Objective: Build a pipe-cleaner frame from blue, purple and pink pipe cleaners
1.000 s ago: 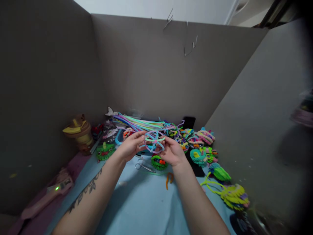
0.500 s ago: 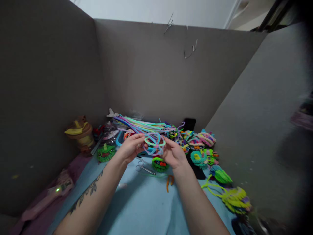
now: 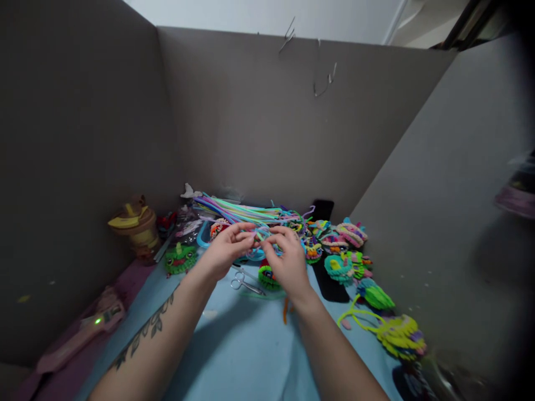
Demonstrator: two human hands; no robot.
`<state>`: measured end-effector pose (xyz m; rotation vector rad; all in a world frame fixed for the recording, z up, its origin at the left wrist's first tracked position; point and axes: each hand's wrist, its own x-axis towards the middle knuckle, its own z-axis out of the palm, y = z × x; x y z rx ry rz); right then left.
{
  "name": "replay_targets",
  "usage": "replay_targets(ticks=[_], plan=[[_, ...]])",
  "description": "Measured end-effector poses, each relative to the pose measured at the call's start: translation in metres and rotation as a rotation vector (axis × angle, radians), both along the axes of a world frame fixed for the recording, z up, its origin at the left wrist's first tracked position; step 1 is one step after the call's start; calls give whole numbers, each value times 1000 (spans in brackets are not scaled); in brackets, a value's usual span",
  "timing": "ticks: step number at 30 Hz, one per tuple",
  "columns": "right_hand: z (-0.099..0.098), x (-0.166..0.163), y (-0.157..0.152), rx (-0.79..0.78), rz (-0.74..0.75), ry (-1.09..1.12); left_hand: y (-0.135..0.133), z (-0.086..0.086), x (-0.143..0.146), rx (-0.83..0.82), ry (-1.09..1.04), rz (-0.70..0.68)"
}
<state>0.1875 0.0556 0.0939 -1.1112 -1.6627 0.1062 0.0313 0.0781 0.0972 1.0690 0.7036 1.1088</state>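
Left to right. Far left on the purple strip: pink glue gun [image 3: 90,326], green light on. Behind it a brown-and-yellow cup [image 3: 136,225] against the grey partition [image 3: 83,139]. Next, a green fuzzy frog-like piece [image 3: 180,258] on the edge of the blue mat [image 3: 242,351].

My left hand [image 3: 223,250]: fingertips pinched on the left side of the pipe-cleaner ball [image 3: 261,242] (pastel loops, blue, lilac and green). It sits in the air between both hands, just above the mat and in front of the bundle of loose pipe cleaners [image 3: 242,211] lying along the back wall.

Below the ball, on the mat: small scissors [image 3: 244,283], and just beside them a green ring piece with a red centre [image 3: 267,277], partly hidden by my right hand.

My right hand [image 3: 286,262]: back of the hand toward the camera, fingers curled over the right side of the ball and pressed onto its loops. It covers much of the ball, so I can't tell the exact pinch point.

An orange pipe-cleaner scrap [image 3: 286,309] pokes out by my right wrist.

Right of that: a black phone-like slab [image 3: 330,284] flat on the mat, a cluster of finished multicolour pieces [image 3: 343,245], then a green tassel [image 3: 376,296] and a yellow-green piece [image 3: 399,334] near the right partition.
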Motion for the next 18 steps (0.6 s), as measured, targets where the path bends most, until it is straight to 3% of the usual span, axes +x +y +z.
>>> replay_targets(ticks=[4, 11, 18], plan=[[0, 5, 5, -80, 31, 222, 1, -2, 2, 67, -22, -26], [1, 12, 5, -150, 261, 152, 1, 0, 3, 70, 24, 123], [-2, 7, 6, -157, 169, 178, -2, 3, 2, 32, 114, 101]])
